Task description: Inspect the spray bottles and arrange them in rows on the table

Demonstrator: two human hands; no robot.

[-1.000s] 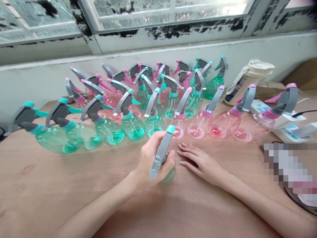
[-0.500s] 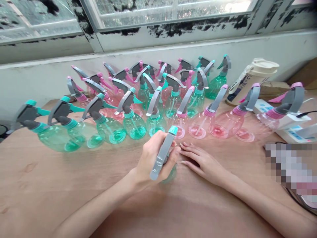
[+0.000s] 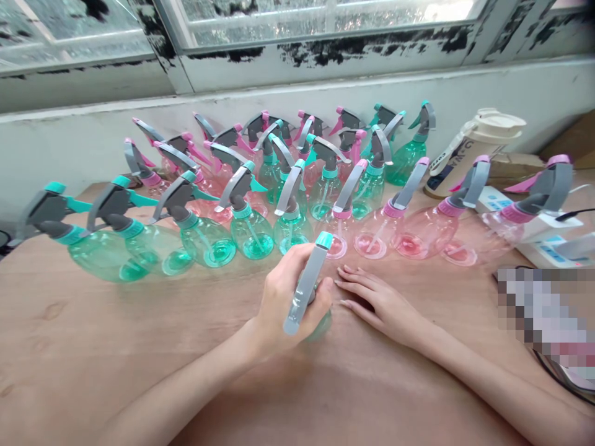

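Note:
My left hand (image 3: 279,297) is wrapped round the neck of a green spray bottle (image 3: 307,286) with a grey trigger head and a teal nozzle tip. The bottle stands on the wooden table (image 3: 116,347) in front of me. Just to its right my right hand (image 3: 374,302) lies flat on the table, fingers stretched out and pointing left, empty. Behind both hands stand several rows of spray bottles, green ones (image 3: 251,232) on the left and middle, pink ones (image 3: 418,232) to the right.
A cream lidded jug (image 3: 469,145) stands at the back right beside a white box (image 3: 543,232) with a black cable. A blurred patch covers something at the right edge. A window sill and wall run behind the bottles.
The view has shifted slightly. My left hand and its bottle have barely moved; my right hand stays flat on the table.

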